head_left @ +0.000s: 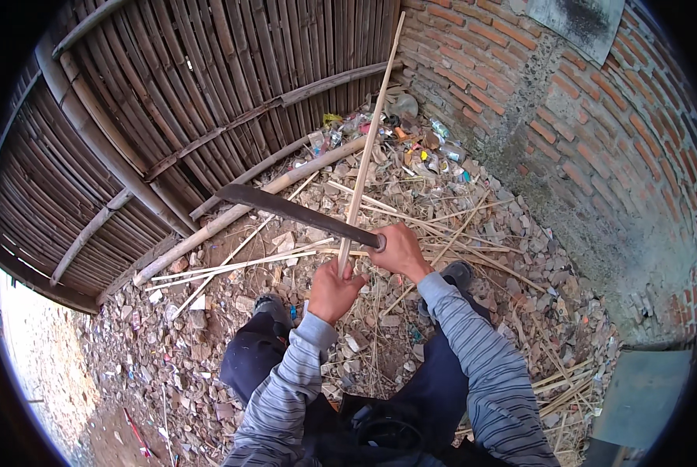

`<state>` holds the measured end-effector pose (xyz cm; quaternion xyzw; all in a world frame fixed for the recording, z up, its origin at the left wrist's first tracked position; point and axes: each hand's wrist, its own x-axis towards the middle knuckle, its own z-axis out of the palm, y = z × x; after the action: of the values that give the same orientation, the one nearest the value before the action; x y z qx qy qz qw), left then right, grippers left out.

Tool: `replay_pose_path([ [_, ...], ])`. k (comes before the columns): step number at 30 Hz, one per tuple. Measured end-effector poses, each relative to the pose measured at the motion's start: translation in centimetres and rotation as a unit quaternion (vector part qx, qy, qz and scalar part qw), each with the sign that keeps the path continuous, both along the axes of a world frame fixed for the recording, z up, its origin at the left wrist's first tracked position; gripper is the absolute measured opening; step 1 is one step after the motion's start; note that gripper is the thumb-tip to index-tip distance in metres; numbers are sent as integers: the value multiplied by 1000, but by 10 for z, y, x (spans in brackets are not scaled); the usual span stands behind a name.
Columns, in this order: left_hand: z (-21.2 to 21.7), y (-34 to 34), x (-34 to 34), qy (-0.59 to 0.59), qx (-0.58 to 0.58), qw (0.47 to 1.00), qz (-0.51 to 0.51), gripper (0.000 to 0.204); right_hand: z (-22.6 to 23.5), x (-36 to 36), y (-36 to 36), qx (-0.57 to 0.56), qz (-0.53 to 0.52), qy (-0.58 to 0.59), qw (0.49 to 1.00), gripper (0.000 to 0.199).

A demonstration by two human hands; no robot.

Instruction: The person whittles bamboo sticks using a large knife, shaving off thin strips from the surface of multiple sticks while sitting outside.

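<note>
My left hand (335, 289) is closed round the near end of a long pale bamboo strip (369, 138), which points up and away toward the corner of the walls. My right hand (399, 253) grips the handle end of a machete (298, 214). The dark blade reaches out to the left and crosses the strip a little beyond my left hand. Blade and strip appear to touch at the crossing. Most of the machete's handle is hidden inside my right fist.
Split bamboo strips (239, 267) lie scattered over the rubble ground (208, 342). A thick bamboo pole (243, 208) rests along the bamboo slat wall (232, 70). A brick wall (582, 140) rises at the right. Plastic litter (451, 151) gathers in the corner. My shoes (274, 307) stand on the rubble.
</note>
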<state>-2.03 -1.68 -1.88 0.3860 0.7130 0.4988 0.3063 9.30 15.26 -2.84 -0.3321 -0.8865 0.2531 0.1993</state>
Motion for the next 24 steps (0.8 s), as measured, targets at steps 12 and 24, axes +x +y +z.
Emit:
replay_pose_path([
  [12,19,-32,3,-87,7,995,-56,47,-7,14,34,-89,-104,153,979,30],
  [24,18,-31,10,103,68,991,54,48,51,12,-12,-419,27,325,847,28],
])
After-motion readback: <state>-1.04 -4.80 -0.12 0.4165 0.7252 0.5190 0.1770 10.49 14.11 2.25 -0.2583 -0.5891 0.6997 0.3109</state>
